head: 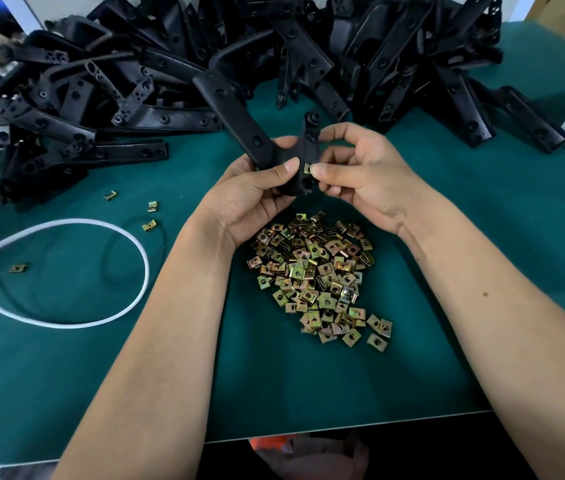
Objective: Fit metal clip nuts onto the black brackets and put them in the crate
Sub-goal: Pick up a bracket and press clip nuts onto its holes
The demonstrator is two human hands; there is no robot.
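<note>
Above the heap of clip nuts (315, 277) on the green tabletop (482, 237), the right hand (353, 171) pinches one clip nut (306, 168) against the edge of a black bracket (263, 133) that the left hand (257, 192) grips. If it goes on crooked or the pinch slips, it could jam or drop into the heap. No crate is in view.

A table (447, 358) with a dark green top carries everything. Across its far side lies a big heap of black brackets (205, 64), stacked over one another from left to right. Near the middle sits a pile of brass-coloured clip nuts (315, 271). A few loose clip nuts (149, 225) lie scattered to the left, near a white cable (101, 223) that loops across the green top.
</note>
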